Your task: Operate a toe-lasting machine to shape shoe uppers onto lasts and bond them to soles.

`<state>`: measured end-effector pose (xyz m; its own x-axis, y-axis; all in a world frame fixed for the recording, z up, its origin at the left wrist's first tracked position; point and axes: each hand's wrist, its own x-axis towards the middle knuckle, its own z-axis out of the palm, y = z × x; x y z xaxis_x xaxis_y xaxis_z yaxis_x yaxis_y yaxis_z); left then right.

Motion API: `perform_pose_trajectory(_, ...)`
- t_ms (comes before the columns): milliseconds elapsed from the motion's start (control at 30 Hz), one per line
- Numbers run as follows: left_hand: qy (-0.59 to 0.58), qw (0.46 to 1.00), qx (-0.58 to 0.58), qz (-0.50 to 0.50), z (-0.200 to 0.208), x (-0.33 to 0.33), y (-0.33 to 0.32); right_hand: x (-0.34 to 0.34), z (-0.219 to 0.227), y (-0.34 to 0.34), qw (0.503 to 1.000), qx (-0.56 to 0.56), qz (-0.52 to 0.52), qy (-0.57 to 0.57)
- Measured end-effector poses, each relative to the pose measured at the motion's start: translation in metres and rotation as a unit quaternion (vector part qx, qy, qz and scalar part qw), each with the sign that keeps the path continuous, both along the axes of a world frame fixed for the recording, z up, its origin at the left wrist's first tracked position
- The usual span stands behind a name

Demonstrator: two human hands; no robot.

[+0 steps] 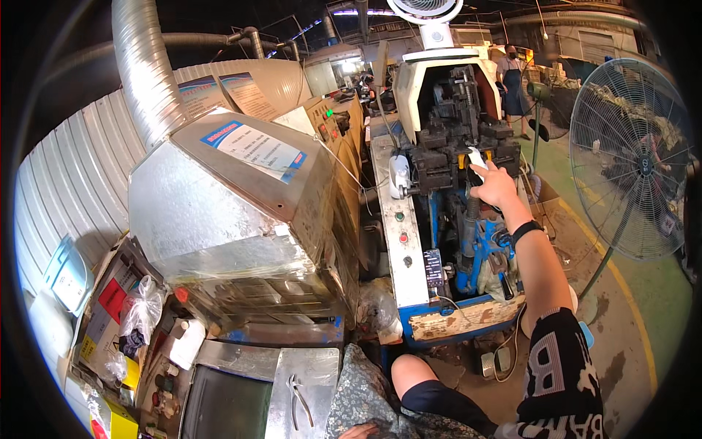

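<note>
My right hand [496, 186] reaches into the dark metal head of a machine [439, 172], with its forearm coming up from the lower right. Its thumb and fingers are closed around a small white piece [477, 157]; the hand hides part of it, and its kind is unclear. Yellow parts [462, 160] of the machine show right beside the fingertips. Down at the lower edge, my left hand [360, 432] lies on the flowered apron [358, 391] over my lap, fingers stretched out and only partly in view. I see nothing held in it.
Pliers [298, 402] lie on a metal plate to the left. A large metal-hooded unit [227, 197] with a duct stands at left. A control panel [402, 241] with buttons flanks the machine. On the right stands a big fan [632, 161]; another person [512, 80] stands farther back.
</note>
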<state>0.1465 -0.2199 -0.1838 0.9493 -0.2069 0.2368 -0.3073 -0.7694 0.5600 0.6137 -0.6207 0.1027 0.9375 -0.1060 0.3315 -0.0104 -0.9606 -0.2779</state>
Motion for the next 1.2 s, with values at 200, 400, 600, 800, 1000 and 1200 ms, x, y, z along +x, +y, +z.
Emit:
perform_pose_trajectory(200, 0.006, 1.0, 0.005, 0.002, 0.005, -0.002, -0.001, 0.001, 0.0, 0.005, 1.0, 0.008, 0.004, -0.011)
perform_pose_trajectory(400, 0.018, 1.0, 0.007, -0.002, 0.0, -0.001, -0.001, 0.007, 0.022, 0.002, 1.0, 0.018, -0.001, -0.009)
perform_pose_trajectory(600, 0.02, 1.0, 0.002, 0.012, 0.009, -0.001, -0.005, 0.005, 0.035, 0.01, 0.999, 0.01, -0.002, 0.032)
perform_pose_trajectory(800, 0.03, 0.999, -0.023, 0.013, 0.022, -0.001, -0.008, 0.009, 0.035, 0.009, 0.999, 0.016, -0.006, 0.032)
perform_pose_trajectory(1000, 0.016, 1.0, -0.014, 0.008, 0.024, 0.001, -0.01, 0.01, 0.032, 0.006, 0.999, 0.017, -0.007, 0.033)
perform_pose_trajectory(1200, 0.02, 0.999, -0.026, 0.011, 0.023, 0.0, -0.008, 0.008, 0.034, 0.009, 0.999, 0.017, -0.002, 0.029)
